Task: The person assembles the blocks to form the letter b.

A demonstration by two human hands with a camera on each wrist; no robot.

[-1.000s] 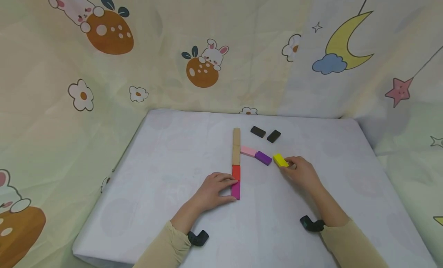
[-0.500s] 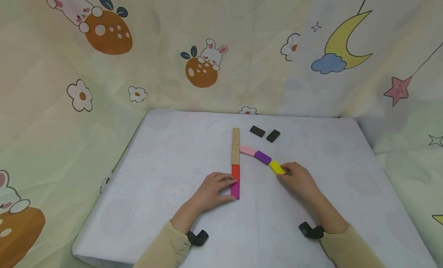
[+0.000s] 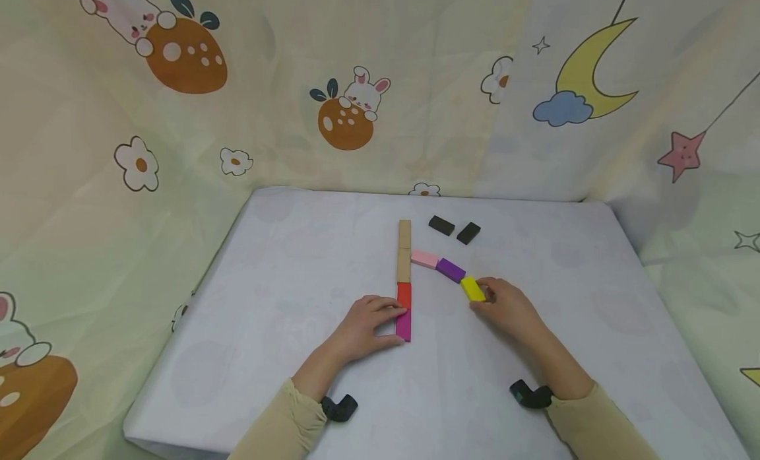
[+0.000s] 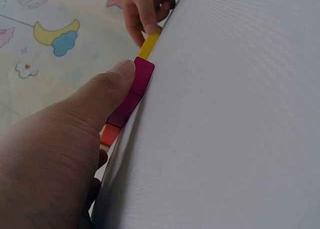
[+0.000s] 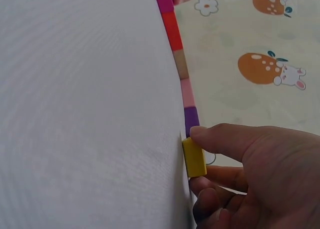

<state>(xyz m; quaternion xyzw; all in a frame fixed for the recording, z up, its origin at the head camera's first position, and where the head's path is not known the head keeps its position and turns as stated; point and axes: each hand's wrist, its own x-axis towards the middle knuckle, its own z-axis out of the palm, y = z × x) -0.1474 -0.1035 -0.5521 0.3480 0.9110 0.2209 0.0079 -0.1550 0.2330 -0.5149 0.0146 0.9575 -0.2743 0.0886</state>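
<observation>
A straight column on the table holds two tan wooden blocks (image 3: 404,249), a red block (image 3: 404,295) and a magenta block (image 3: 404,326). My left hand (image 3: 365,325) pinches the magenta block, thumb at its near end and a fingertip near the red joint. From the tan blocks a pink block (image 3: 424,259) and a purple block (image 3: 451,270) slant rightward. At the purple block's far end lies a yellow block (image 3: 473,289), which my right hand (image 3: 507,308) pinches between thumb and fingers. In the right wrist view the yellow block (image 5: 194,157) sits against or very near the purple one.
Two black blocks (image 3: 454,229) lie apart from the rest, behind the pink and purple ones. A white cloth covers the table (image 3: 285,262). Patterned fabric (image 3: 433,103) hangs behind it and at the sides.
My right hand has brought the yellow block left and nearer to me, to the end of the purple block, then turned it slightly. The left hand has stayed in place.
</observation>
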